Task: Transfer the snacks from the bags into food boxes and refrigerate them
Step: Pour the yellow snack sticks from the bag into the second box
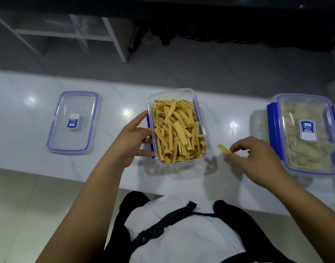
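Note:
An open clear food box (170,93) with blue clips stands mid-counter, filled with yellow ridged snack strips (179,130). My left hand (133,138) rests against the box's left wall, fingers spread along it. Just right of the box, my right hand (257,158) pinches a single yellow snack strip (224,149) a little above the counter. The box's clear lid (73,122) with a blue seal lies flat at the left. At the right stands a second food box (307,133), lid on, holding pale round snacks.
The white glossy counter (30,164) runs across the view, its near edge close to my body. Beyond it is grey floor, a white shelf frame (113,37) and dark bottles (200,37) at the back.

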Tool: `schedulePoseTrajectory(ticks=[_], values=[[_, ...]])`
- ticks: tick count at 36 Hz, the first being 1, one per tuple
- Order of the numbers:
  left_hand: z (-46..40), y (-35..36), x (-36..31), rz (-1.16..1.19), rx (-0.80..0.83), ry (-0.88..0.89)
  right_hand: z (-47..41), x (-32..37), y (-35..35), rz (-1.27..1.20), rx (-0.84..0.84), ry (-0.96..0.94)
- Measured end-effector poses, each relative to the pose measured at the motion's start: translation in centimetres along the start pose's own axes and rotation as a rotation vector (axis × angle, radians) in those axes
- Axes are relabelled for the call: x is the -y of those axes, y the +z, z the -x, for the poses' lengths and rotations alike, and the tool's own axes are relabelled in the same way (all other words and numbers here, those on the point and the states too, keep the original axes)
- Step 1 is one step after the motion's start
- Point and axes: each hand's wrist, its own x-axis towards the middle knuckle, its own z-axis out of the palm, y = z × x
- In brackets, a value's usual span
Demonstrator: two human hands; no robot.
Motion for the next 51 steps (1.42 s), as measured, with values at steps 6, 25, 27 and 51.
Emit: schedulePoseTrajectory(ticks=[6,25,27,51], values=[[0.4,0.3,0.0,0.015,-0.029,-0.002,-1.1,6.2,-0.9,-0.434,-0.059,-0.055],[0.3,0.2,-1.1,0.023,-0.074,0.001,-9.0,6.5,0.6,-0.681,0.314,0.275],[0.4,0.5,-0.9,0.026,-0.072,0.004,-8.6,6.3,1.0,-0.643,0.292,0.265],[1.0,-0.3,-3.5,0.15,-0.006,0.039,-9.8,8.7,-3.1,-0.648,0.325,0.102]])
